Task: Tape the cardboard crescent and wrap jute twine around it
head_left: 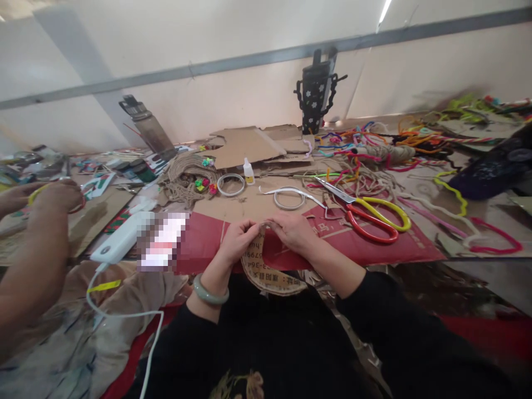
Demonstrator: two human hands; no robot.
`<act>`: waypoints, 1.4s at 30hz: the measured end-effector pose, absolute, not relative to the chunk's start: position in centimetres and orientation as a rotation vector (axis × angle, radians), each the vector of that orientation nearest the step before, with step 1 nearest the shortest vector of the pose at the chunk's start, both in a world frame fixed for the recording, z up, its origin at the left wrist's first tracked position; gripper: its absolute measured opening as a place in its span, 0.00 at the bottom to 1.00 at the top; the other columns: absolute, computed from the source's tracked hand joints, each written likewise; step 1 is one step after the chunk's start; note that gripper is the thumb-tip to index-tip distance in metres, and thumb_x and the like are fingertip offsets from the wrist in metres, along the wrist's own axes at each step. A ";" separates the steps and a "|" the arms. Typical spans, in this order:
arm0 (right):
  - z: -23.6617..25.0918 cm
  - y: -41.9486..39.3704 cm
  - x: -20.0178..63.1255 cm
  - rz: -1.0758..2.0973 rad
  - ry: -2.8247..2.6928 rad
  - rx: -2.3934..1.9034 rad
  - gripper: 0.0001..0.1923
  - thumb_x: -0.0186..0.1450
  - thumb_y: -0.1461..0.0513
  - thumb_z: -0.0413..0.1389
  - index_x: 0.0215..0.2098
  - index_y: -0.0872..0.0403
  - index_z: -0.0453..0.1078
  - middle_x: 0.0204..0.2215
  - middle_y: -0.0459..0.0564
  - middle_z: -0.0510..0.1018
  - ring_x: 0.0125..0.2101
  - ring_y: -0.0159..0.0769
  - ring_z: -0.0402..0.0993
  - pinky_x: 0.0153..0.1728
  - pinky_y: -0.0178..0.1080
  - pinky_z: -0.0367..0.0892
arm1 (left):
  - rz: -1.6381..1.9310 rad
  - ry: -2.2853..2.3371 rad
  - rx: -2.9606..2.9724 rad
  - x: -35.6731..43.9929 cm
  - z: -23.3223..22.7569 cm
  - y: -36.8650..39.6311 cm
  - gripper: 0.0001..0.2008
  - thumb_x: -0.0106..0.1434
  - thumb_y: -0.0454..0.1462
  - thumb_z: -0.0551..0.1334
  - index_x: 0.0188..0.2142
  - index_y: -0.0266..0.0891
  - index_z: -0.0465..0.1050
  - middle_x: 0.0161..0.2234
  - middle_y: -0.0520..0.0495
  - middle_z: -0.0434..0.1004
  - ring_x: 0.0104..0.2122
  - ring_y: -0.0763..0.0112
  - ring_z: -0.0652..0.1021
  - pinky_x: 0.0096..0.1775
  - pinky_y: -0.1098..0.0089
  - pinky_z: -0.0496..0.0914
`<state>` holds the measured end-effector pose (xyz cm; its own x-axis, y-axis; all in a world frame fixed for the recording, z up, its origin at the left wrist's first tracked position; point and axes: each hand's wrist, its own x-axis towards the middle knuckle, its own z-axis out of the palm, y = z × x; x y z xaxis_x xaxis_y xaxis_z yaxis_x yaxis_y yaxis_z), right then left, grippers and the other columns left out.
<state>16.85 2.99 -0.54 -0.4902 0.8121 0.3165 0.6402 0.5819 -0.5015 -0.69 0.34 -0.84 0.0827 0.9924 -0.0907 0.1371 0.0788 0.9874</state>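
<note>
The left hand (236,239) and the right hand (293,231) meet at the near edge of the tabletop (257,206), and the fingers of both are pinched on the top edge of a round cardboard piece (266,274) with printed letters, which hangs down toward the lap. A red sheet (374,244) lies under the hands, and scissors (366,213) with red and yellow handles rest on it just right of the right hand. On the left, another person's arm (37,244) is near a white power bank (122,237).

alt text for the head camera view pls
Both hands, left hand and right hand, pinch the top edge of a rounded cardboard piece at a cluttered craft table. Red-and-yellow scissors lie to the right; another person's arm is on the left.
</note>
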 end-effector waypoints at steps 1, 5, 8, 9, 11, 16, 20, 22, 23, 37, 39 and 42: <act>-0.5 3.0 16.9 0.393 -2.311 -1.178 0.16 0.70 0.59 0.48 0.41 0.56 0.76 0.36 0.56 0.80 0.37 0.39 0.76 0.36 0.37 0.64 | 1.026 1.276 1.264 -0.7 -0.8 0.3 0.19 0.53 0.50 0.65 0.27 0.35 0.71 0.21 0.54 0.67 0.21 0.79 0.65 0.23 0.77 0.59; -0.6 3.0 16.7 0.389 -2.296 -1.181 0.17 0.70 0.59 0.46 0.47 0.56 0.74 0.41 0.57 0.80 0.40 0.40 0.76 0.39 0.38 0.65 | 1.027 1.273 1.247 -0.6 -0.7 0.3 0.19 0.52 0.51 0.65 0.28 0.35 0.72 0.21 0.54 0.68 0.21 0.78 0.65 0.24 0.77 0.59; -0.5 3.3 16.5 0.543 -2.293 -1.146 0.15 0.69 0.60 0.48 0.47 0.56 0.74 0.42 0.56 0.80 0.42 0.40 0.75 0.41 0.38 0.65 | 1.018 1.258 1.300 -0.6 -0.6 0.3 0.19 0.52 0.50 0.66 0.28 0.34 0.74 0.22 0.54 0.69 0.22 0.78 0.66 0.25 0.77 0.60; -0.5 3.4 16.5 0.613 -2.292 -1.142 0.14 0.68 0.61 0.49 0.44 0.56 0.74 0.40 0.56 0.80 0.40 0.40 0.75 0.40 0.38 0.65 | 1.016 1.254 1.306 -0.6 -0.6 0.4 0.19 0.52 0.51 0.66 0.28 0.34 0.74 0.22 0.54 0.69 0.22 0.78 0.66 0.26 0.77 0.60; -0.4 3.7 16.6 0.752 -2.231 -1.144 0.12 0.68 0.61 0.49 0.37 0.56 0.74 0.33 0.53 0.80 0.35 0.37 0.74 0.37 0.37 0.64 | 1.015 1.238 1.275 -0.6 -0.7 0.4 0.21 0.52 0.52 0.66 0.29 0.34 0.75 0.22 0.53 0.71 0.23 0.78 0.67 0.26 0.76 0.61; -0.4 4.5 17.8 0.941 -1.834 -1.177 0.13 0.67 0.58 0.47 0.29 0.54 0.68 0.23 0.46 0.74 0.26 0.32 0.69 0.31 0.35 0.63 | 1.092 1.146 1.096 -0.9 -1.1 0.4 0.25 0.54 0.55 0.65 0.36 0.34 0.76 0.29 0.48 0.77 0.31 0.69 0.75 0.35 0.71 0.69; -0.9 4.9 18.9 0.990 -1.650 -1.226 0.17 0.67 0.52 0.47 0.29 0.54 0.68 0.22 0.46 0.74 0.24 0.32 0.69 0.29 0.35 0.63 | 1.180 1.200 1.063 -1.0 -1.3 0.3 0.22 0.53 0.53 0.66 0.31 0.35 0.75 0.25 0.50 0.75 0.27 0.73 0.72 0.32 0.74 0.66; -0.9 4.8 19.3 1.017 -1.615 -1.238 0.20 0.67 0.50 0.45 0.33 0.55 0.71 0.23 0.47 0.75 0.24 0.33 0.70 0.30 0.36 0.65 | 1.183 1.211 1.070 -1.0 -1.4 0.3 0.20 0.53 0.52 0.67 0.29 0.35 0.74 0.23 0.52 0.72 0.24 0.76 0.69 0.28 0.76 0.64; -0.7 4.8 19.4 1.014 -1.615 -1.243 0.22 0.67 0.49 0.44 0.35 0.56 0.72 0.25 0.49 0.77 0.26 0.34 0.72 0.31 0.37 0.66 | 1.175 1.216 1.081 -1.0 -1.4 0.3 0.20 0.53 0.52 0.66 0.28 0.35 0.74 0.22 0.53 0.71 0.24 0.76 0.68 0.27 0.76 0.63; 2.5 5.9 18.7 0.935 -1.967 -1.256 0.10 0.64 0.59 0.49 0.30 0.55 0.69 0.24 0.46 0.73 0.27 0.32 0.67 0.31 0.35 0.61 | 1.178 1.219 1.091 -1.2 -1.5 0.1 0.21 0.55 0.52 0.65 0.31 0.34 0.77 0.24 0.50 0.74 0.26 0.73 0.71 0.31 0.74 0.66; 1.9 6.2 19.5 0.941 -1.854 -1.262 0.11 0.64 0.57 0.49 0.29 0.55 0.67 0.24 0.45 0.71 0.26 0.31 0.65 0.30 0.35 0.61 | 1.207 1.230 1.095 -1.3 -1.6 0.1 0.20 0.55 0.51 0.65 0.31 0.34 0.77 0.25 0.49 0.75 0.27 0.72 0.72 0.33 0.73 0.67; 1.4 6.2 20.5 0.953 -1.842 -1.278 0.14 0.64 0.54 0.47 0.29 0.54 0.67 0.23 0.45 0.69 0.26 0.32 0.64 0.29 0.35 0.60 | 1.181 1.251 1.129 -1.3 -1.6 0.1 0.18 0.56 0.50 0.65 0.30 0.35 0.77 0.25 0.50 0.75 0.27 0.72 0.72 0.33 0.74 0.66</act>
<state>20.54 6.21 1.40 -0.2766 0.9523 0.1290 0.4449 0.2458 -0.8612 -1.31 0.07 -1.59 -0.0259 0.9968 -0.0753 -0.0173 0.0749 0.9970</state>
